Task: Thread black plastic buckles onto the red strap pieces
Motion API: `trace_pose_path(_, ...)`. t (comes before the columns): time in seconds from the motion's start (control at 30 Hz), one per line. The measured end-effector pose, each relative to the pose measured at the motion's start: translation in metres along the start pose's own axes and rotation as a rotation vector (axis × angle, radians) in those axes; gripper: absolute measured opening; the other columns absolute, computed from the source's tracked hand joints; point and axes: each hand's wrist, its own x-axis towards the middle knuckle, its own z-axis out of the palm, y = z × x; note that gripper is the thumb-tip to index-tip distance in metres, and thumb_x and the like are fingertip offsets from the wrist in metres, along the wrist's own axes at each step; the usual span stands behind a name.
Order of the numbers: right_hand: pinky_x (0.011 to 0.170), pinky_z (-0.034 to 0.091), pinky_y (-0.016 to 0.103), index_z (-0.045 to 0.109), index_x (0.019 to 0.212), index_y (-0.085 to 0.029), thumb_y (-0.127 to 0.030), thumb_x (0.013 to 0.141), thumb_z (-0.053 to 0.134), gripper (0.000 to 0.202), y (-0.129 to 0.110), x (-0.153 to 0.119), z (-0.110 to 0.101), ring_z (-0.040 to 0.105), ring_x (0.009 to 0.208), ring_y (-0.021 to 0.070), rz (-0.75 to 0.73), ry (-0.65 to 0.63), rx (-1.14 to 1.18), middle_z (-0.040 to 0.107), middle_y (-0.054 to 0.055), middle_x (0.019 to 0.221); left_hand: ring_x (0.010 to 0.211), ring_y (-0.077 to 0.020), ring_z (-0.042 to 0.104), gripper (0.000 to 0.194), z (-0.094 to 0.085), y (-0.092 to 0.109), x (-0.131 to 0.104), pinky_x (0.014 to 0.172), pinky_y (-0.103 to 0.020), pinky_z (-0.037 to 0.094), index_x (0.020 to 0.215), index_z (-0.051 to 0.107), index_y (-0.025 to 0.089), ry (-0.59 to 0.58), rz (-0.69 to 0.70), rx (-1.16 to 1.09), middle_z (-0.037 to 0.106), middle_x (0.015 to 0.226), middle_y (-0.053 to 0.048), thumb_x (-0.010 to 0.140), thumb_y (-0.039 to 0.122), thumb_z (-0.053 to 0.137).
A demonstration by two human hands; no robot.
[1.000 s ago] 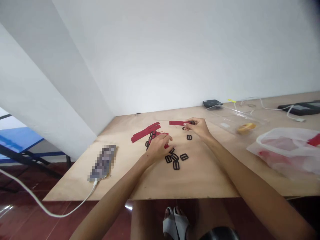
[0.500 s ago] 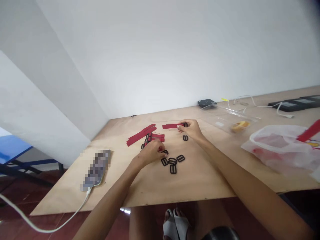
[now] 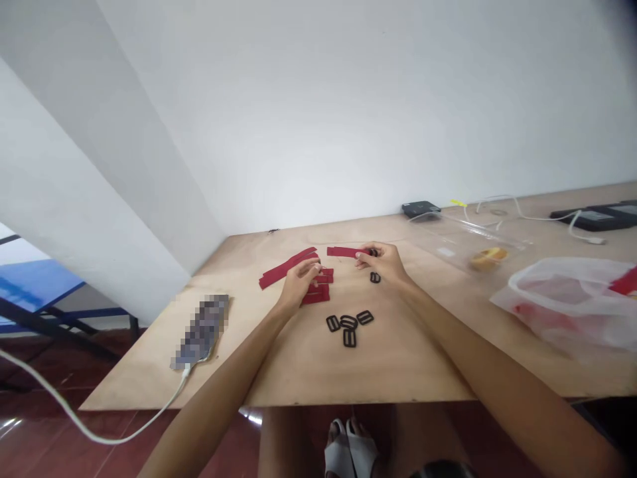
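My right hand (image 3: 385, 262) pinches a short red strap (image 3: 343, 251) at its right end, where a black slider buckle (image 3: 373, 252) shows partly between the fingers. Just below that hand, another black slider (image 3: 375, 277) lies on the table. Over on the left, my left hand (image 3: 300, 282) is closed above the shorter red straps (image 3: 318, 294), its fingertips together; what they grip, if anything, is hidden. Longer red straps (image 3: 283, 269) lie flat behind it. Several loose black sliders (image 3: 350, 338) form a small cluster nearer the front edge.
A phone (image 3: 202, 332) with a white charging cable (image 3: 64, 405) lies at the left. To the right are a clear plastic tray (image 3: 448, 242) holding a yellow object (image 3: 488, 259), a white plastic bag (image 3: 557, 299) with red material, and black boxes (image 3: 597, 216). A wall stands behind.
My left hand has moved up and away from the slider cluster toward the red straps, uncovering the short ones. My right hand still holds the strap in about the same place. The view has shifted slightly.
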Motion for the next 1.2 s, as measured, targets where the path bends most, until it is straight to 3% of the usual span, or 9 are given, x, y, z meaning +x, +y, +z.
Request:
trace_pose_path(0.17,0.055,0.061,0.03,0.067,0.082,-0.015,-0.041,0.062,0.087,0.038,0.001,-0.012,0.013,0.07,0.053,0.0196,-0.069,-0.057,-0.004,0.071,0.004,0.06,0.103,-0.0231,0.067,0.039,-0.007,-0.006,0.007,0.074,-0.027,0.055,0.112,0.069,0.013,-0.007,-0.024,-0.298,0.069,0.114,-0.013,0.082,0.036,0.075)
trace_pose_path(0.3,0.055,0.059,0.029,0.067,0.083,-0.015,-0.04,0.069,0.082,0.032,0.001,-0.018,0.019,0.069,0.052,0.0189,-0.142,-0.099,-0.04,0.071,0.004,0.06,0.1,-0.0222,0.068,0.038,-0.007,-0.006,0.007,0.075,-0.027,0.056,0.112,0.069,0.012,-0.013,-0.037,-0.342,0.07,0.112,-0.012,0.081,0.031,0.077)
trace_pose_path(0.53,0.056,0.057,0.031,0.068,0.082,-0.017,-0.042,0.07,0.081,0.031,-0.006,-0.023,0.022,0.069,0.054,0.0203,-0.174,-0.093,-0.094,0.071,0.005,0.062,0.095,-0.0198,0.069,0.043,-0.01,-0.005,0.006,0.075,-0.027,0.058,0.116,0.068,0.013,0.013,-0.043,-0.299,0.07,0.111,-0.011,0.08,0.035,0.077)
trace_pose_path(0.73,0.056,0.056,0.03,0.068,0.083,-0.016,-0.041,0.072,0.079,0.029,-0.008,-0.024,0.021,0.068,0.054,0.0197,-0.204,-0.107,-0.134,0.07,0.005,0.061,0.073,-0.0124,0.067,0.051,-0.014,-0.01,0.006,0.072,-0.028,0.057,0.123,0.065,0.016,-0.021,0.016,-0.143,0.07,0.112,-0.009,0.081,0.043,0.075)
trace_pose_path(1.0,0.054,0.054,0.03,0.07,0.083,-0.014,-0.042,0.074,0.077,0.03,-0.01,-0.024,0.021,0.067,0.053,0.0195,-0.234,-0.135,-0.182,0.07,0.005,0.061,0.069,-0.0107,0.065,0.052,-0.016,-0.005,0.005,0.068,-0.026,0.056,0.124,0.066,0.017,-0.013,0.038,-0.108,0.068,0.114,-0.009,0.08,0.045,0.074)
trace_pose_path(1.2,0.054,0.053,0.028,0.071,0.084,-0.016,-0.043,0.075,0.077,0.03,-0.015,-0.025,0.022,0.066,0.054,0.0182,-0.263,-0.209,-0.21,0.07,0.004,0.062,0.069,-0.0146,0.064,0.051,-0.015,0.006,-0.001,0.067,-0.027,0.054,0.123,0.066,0.016,-0.047,0.031,-0.02,0.07,0.079,-0.004,0.08,0.043,0.074)
